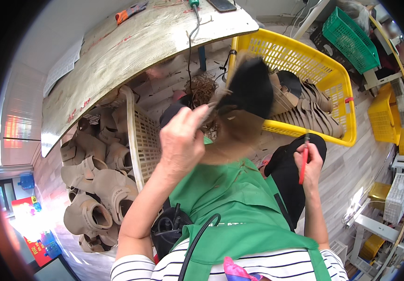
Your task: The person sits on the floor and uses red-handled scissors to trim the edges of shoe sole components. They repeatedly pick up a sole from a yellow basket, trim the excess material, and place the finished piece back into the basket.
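Note:
My left hand (183, 140) is closed on the edge of a tan and black shoe upper (237, 136), held above my lap. Motion blurs the upper, so its details are smeared. Closed as well, my right hand (310, 166) grips a red-handled tool (303, 164) with a short dark tip, over my right knee and apart from the upper. Whether that tool is scissors or pliers I cannot tell. A green apron (230, 192) covers my lap, with small brown scraps lying on it.
On the left, a cream crate (134, 136) stands by piled tan shoe uppers (92, 210). A yellow basket (347, 112) ahead right holds stacked tan uppers (305, 114). The worktable (131, 51) carries a green-ended corded tool (194, 3). Brown trimmings (201, 89) are heaped below it.

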Motion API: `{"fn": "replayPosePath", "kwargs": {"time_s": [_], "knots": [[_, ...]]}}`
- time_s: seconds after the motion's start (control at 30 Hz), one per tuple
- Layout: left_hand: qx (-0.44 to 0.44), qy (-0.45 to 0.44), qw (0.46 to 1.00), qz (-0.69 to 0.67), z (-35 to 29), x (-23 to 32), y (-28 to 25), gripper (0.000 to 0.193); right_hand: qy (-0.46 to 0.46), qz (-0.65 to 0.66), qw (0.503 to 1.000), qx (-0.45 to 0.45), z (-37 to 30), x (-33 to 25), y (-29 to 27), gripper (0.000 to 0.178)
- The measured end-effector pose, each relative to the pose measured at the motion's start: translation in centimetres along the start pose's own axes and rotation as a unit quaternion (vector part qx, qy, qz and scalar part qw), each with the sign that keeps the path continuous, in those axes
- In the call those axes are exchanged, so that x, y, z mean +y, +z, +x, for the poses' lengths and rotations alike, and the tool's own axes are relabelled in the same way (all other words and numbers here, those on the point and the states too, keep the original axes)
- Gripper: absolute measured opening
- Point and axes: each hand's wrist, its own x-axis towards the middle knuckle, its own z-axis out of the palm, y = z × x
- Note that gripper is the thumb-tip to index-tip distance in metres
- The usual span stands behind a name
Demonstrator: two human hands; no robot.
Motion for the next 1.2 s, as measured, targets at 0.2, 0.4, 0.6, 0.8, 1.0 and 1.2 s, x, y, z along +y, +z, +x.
{"fn": "replayPosePath", "kwargs": {"time_s": [0.2,0.4,0.6,0.8,1.0,1.2], "knots": [[-0.055,-0.002,0.998,-0.037,1.3,1.6,3.6,0.037,-0.361,-0.032,0.926,-0.107,-0.8,-5.7,2.6,0.035],[-0.103,-0.160,0.943,-0.272,2.5,0.3,5.8,0.031,-0.366,-0.106,0.894,-0.237,0.8,-3.3,5.5,0.031],[-0.126,-0.290,0.771,-0.552,1.8,-1.6,5.2,0.035,-0.033,0.208,0.953,-0.218,4.5,-3.8,3.4,0.029],[-0.147,-0.204,0.671,-0.698,0.6,1.8,6.1,0.045,0.122,0.443,0.852,-0.253,6.1,-6.8,3.0,0.052],[-0.230,-0.328,0.714,-0.574,-0.3,3.2,5.7,0.029,0.061,0.312,0.921,-0.224,4.6,-7.0,3.8,0.039],[-0.130,-0.336,0.725,-0.588,-0.8,-1.9,2.7,0.027,0.062,0.253,0.950,-0.172,5.3,-4.4,-1.3,0.028]]}}
